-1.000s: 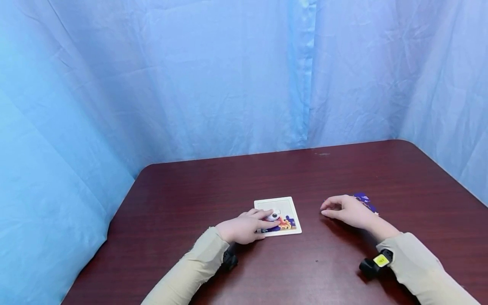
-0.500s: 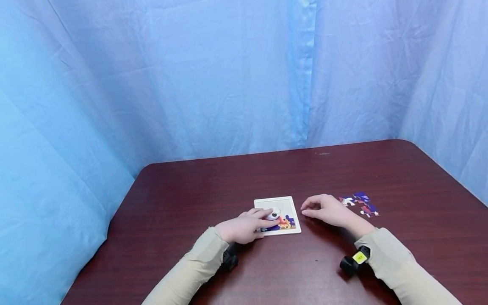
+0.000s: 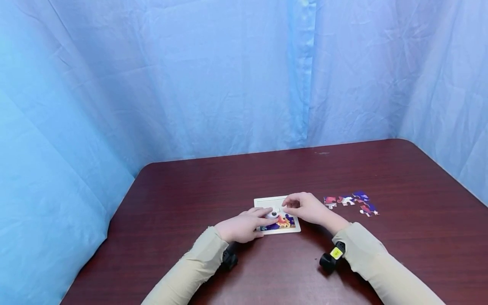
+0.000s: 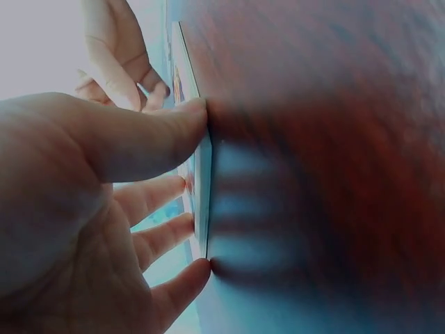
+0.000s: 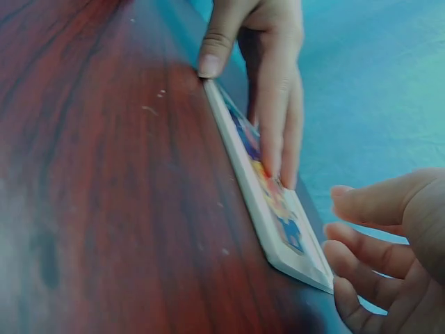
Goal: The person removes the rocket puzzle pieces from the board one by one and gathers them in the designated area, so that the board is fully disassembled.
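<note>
A white-framed jigsaw tray [image 3: 298, 226] lies on the table with colourful pieces fitted along its near part and bare backing farther up. My left hand [image 3: 245, 224] rests on its left side, fingers spread over the picture and thumb at the near edge, as the right wrist view also shows. A round white-and-dark patch [image 3: 274, 214] of the picture shows by the left fingertips. Over the tray's right side hovers my right hand [image 3: 306, 208], its fingers loosely bent. In the right wrist view, the right thumb [image 5: 368, 203] stands apart from the fingers, and nothing shows between them.
Loose jigsaw pieces [image 3: 347, 201] in purple, red and white lie in a cluster right of the tray. The dark red wooden table [image 3: 213, 182] reaches back to blue curtains [image 3: 228, 84]. Both wrists carry black cameras [image 3: 328, 261].
My right hand has moved left from beside the loose pieces to above the tray's right side, uncovering those pieces. The left hand and tray have stayed in place.
</note>
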`<state>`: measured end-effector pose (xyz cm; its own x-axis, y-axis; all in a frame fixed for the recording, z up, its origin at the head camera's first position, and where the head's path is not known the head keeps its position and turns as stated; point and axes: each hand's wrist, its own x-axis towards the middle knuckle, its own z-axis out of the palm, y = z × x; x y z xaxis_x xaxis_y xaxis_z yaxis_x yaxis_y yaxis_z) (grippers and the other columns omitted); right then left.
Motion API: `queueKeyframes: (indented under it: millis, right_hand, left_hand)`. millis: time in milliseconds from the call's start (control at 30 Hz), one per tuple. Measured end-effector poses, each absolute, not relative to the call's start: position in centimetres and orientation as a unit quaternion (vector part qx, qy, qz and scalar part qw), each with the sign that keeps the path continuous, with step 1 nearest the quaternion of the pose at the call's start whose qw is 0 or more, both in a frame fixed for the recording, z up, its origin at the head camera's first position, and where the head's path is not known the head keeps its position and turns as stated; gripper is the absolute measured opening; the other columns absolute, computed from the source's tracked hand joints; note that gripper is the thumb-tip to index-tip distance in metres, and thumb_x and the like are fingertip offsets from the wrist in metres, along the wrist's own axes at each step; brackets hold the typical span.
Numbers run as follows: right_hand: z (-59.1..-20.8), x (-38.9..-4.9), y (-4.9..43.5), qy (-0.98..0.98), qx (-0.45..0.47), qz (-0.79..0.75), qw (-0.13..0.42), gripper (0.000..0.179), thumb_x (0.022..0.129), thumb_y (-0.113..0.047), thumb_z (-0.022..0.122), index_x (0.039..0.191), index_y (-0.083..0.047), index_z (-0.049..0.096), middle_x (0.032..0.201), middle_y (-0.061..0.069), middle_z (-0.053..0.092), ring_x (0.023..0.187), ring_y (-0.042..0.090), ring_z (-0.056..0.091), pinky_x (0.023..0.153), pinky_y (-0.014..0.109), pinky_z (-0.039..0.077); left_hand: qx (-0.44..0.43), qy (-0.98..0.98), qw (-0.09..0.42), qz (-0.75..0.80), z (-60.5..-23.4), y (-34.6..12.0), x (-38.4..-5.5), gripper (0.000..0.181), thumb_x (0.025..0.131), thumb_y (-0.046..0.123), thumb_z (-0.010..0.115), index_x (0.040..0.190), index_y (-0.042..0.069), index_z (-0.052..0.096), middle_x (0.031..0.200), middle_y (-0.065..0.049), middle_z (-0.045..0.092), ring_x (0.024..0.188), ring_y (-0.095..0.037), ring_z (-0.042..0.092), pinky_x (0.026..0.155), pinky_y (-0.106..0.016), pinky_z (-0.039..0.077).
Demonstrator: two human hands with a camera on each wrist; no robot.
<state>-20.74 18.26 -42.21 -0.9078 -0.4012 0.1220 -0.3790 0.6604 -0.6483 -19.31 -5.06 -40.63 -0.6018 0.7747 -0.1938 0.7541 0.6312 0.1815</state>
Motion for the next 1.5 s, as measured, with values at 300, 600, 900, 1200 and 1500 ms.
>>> queueKeyframes:
  millis: [300,600,900,1200,1500]
  right_hand:
    - [-42.9,-21.2,16.8,0.907,-0.231,-0.353,-0.01,0.013,0.083,-0.01,0.071,0.095,-0.006,0.068,0.085,0.001,0.065,0.078,0.013,0.059,0.072,0.031,0.05]
    - [-42.6,-21.4,16.1,0.919,-0.212,-0.333,0.01,0.022,0.079,-0.013,0.074,0.099,-0.006,0.069,0.088,0.003,0.064,0.08,0.016,0.058,0.073,0.033,0.049]
    - [-42.4,-21.2,15.2,0.937,-0.194,-0.29,0.02,0.032,0.076,-0.019,0.079,0.103,-0.004,0.071,0.092,0.005,0.062,0.081,0.016,0.056,0.074,0.033,0.048]
    - [-42.7,-21.2,15.3,0.937,-0.2,-0.286,0.019,0.031,0.076,-0.02,0.079,0.102,-0.004,0.072,0.094,0.005,0.061,0.08,0.016,0.055,0.073,0.033,0.048]
    - [-42.4,-21.4,15.1,0.938,-0.192,-0.287,0.037,0.028,0.076,-0.018,0.079,0.1,-0.006,0.071,0.094,0.005,0.06,0.082,0.017,0.055,0.075,0.035,0.048]
  left_hand:
    - [0.424,0.897,0.122,0.037,-40.4,-5.5,-19.0,0.048,0.095,0.025,0.057,0.142,0.029,0.045,0.154,-0.015,0.025,0.14,-0.03,0.029,0.108,-0.046,0.033]
    - [0.43,0.894,0.122,0.033,-39.9,-6.4,-18.9,0.047,0.095,0.025,0.057,0.141,0.027,0.047,0.152,-0.009,0.033,0.138,-0.025,0.031,0.107,-0.046,0.034]
    - [0.423,0.895,0.142,0.027,-39.9,-6.8,-19.0,0.05,0.095,0.026,0.057,0.143,0.029,0.044,0.154,-0.006,0.031,0.14,-0.025,0.03,0.107,-0.046,0.034]
    - [0.413,0.897,0.157,0.023,-39.9,-6.8,-18.9,0.053,0.094,0.028,0.059,0.144,0.034,0.041,0.155,-0.003,0.027,0.141,-0.024,0.028,0.109,-0.046,0.033]
    - [0.42,0.893,0.158,0.028,-39.9,-6.8,-19.1,0.052,0.094,0.027,0.059,0.143,0.031,0.043,0.155,-0.005,0.028,0.139,-0.026,0.029,0.108,-0.048,0.032]
